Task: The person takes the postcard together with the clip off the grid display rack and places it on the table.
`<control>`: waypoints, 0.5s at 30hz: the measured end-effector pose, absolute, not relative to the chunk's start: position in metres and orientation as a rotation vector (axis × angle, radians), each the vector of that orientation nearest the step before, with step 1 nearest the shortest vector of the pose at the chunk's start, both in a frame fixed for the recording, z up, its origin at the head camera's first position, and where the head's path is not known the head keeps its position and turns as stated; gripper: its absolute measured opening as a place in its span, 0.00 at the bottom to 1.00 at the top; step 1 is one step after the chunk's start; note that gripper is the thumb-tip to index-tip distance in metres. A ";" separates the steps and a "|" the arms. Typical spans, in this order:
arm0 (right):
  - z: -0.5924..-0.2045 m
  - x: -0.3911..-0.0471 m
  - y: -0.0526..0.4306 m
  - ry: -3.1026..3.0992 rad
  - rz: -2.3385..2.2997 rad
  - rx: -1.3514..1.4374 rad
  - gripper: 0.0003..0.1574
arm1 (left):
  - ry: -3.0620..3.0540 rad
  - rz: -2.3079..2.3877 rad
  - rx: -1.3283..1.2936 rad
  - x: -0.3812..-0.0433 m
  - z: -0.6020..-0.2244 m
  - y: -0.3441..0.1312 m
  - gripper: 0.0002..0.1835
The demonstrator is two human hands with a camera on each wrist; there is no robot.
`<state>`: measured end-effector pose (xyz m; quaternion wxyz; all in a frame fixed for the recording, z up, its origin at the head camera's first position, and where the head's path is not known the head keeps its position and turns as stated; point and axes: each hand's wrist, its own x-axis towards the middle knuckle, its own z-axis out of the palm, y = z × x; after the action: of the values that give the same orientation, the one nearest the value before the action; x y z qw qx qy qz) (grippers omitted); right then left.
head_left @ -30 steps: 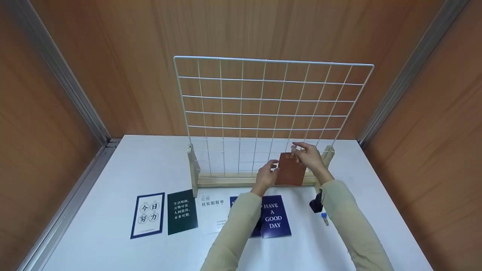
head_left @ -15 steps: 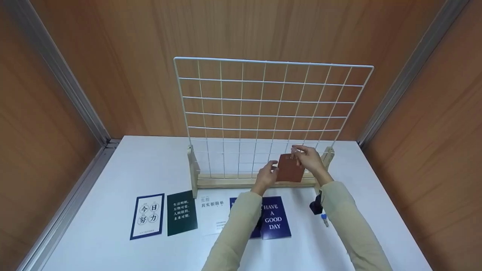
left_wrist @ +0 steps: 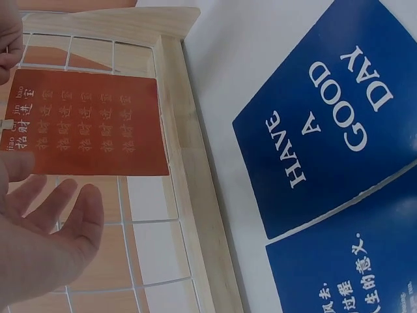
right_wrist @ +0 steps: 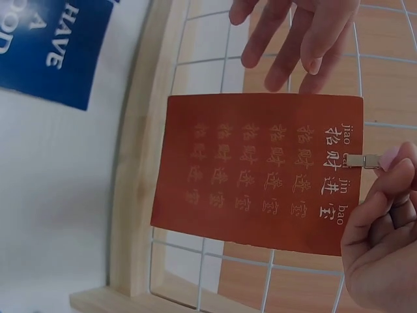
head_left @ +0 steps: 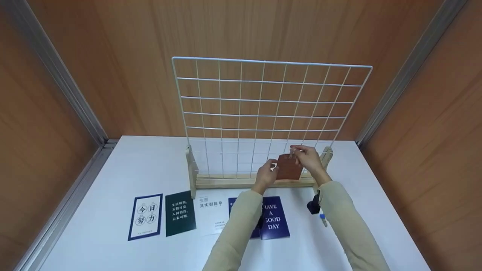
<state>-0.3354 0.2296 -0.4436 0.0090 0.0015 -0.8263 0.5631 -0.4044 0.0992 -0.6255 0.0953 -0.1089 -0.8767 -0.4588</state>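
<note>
My right hand pinches a small clothespin at the top edge of a reddish-brown card. White Chinese characters run along that edge, with fainter rows below. The card stands upright in front of the lower right part of a white wire grid. At the card's left side is my left hand, its fingers spread loosely and its thumb close to the top corner. In the left wrist view, its fingers extend beside the card's edge and hold nothing.
The grid stands in a wooden base. On the white table lie a blue-bordered card, a green card, a white card and a dark blue card, another blue one beside it. A small blue-topped piece lies by the right sleeve.
The lower edge of the reddish-brown card has risen in the head view, so the card looks shorter there. Both hands have stayed nearly in place.
</note>
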 end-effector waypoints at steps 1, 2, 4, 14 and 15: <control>-0.443 -0.336 0.229 -2.573 1.766 0.006 0.19 | -2.592 -1.365 -0.313 -0.412 -0.636 0.102 0.13; -0.443 -0.336 0.229 -2.566 1.772 0.018 0.19 | -2.595 -1.379 -0.297 -0.422 -0.649 0.105 0.12; -0.444 -0.337 0.230 -2.551 1.785 0.024 0.18 | -2.571 -1.410 -0.295 -0.444 -0.680 0.110 0.10; -0.444 -0.337 0.228 -2.555 1.753 0.033 0.18 | -2.601 -1.506 -0.262 -0.470 -0.714 0.118 0.10; -0.445 -0.337 0.228 -2.549 1.748 0.029 0.18 | -2.619 -1.486 -0.255 -0.452 -0.689 0.115 0.10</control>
<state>-0.3374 0.2279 -0.4446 0.0252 0.0094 -0.8244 0.5653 -0.4519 0.1149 -0.6889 0.0595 -0.0843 -0.8651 -0.4909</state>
